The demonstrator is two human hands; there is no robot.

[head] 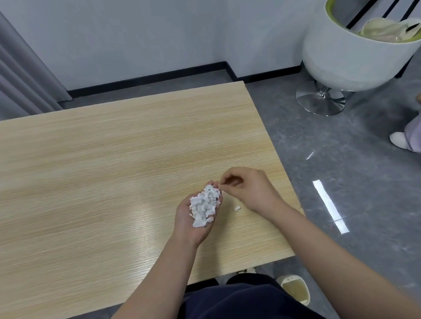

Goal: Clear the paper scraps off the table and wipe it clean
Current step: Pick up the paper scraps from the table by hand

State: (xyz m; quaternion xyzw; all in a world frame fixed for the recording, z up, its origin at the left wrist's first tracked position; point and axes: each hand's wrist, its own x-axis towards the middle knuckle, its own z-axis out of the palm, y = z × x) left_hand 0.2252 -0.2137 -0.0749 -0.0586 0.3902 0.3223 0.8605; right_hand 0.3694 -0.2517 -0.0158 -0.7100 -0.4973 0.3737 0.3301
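The paper scraps (205, 204) are small, white, torn bits, heaped in a loose pile in the palm of the left hand (196, 216); that hand is held palm up over the table (89, 177), near its right edge, with fingers gently cupped under the heap; one stray scrap (237, 208) lies on the wood just right of the hand, close to the right edge; the right hand (249, 190) hovers beside the pile, its fingers curled and thumb and forefinger tips drawn together at the top of the heap; whether they pinch a scrap cannot be told.
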